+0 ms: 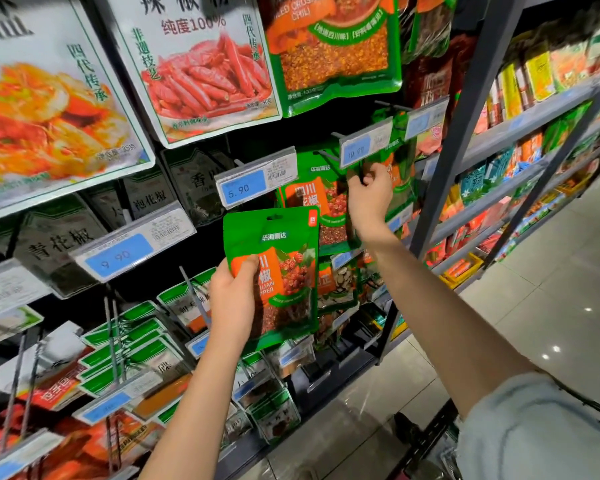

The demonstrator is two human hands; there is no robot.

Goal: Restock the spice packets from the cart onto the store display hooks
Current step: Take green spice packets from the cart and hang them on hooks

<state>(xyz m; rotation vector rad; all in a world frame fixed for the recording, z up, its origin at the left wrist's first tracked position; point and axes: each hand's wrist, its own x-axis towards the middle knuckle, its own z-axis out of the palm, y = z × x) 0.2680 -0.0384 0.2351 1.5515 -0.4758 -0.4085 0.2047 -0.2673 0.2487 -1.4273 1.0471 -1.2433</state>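
Grey sleeve (pixel 534 431) fills the lower right corner, and the bare right forearm runs up from it to the right hand (pixel 369 194). That hand is raised under the 10.90 price tag (pixel 355 152), its fingers curled in tight and pinching the end of a dark display hook (pixel 326 156).

Lower and to the left, the left hand (pixel 232 299) grips a green Sichuan pepper packet (pixel 284 233) by its lower left side, thumb across the orange label. The packet stands upright in front of the display, off any hook, with its hang hole at the top free.

Matching green packets (pixel 326 202) hang just behind it, between the two hands, below and right of the 5.90 price tag (pixel 245 188). Above hang a large chilli powder packet (pixel 201 71) and a green crushed chilli packet (pixel 333 53). To the right, grey side shelves (pixel 520 116) hold rows of bright goods above a glossy tiled floor (pixel 551 289).
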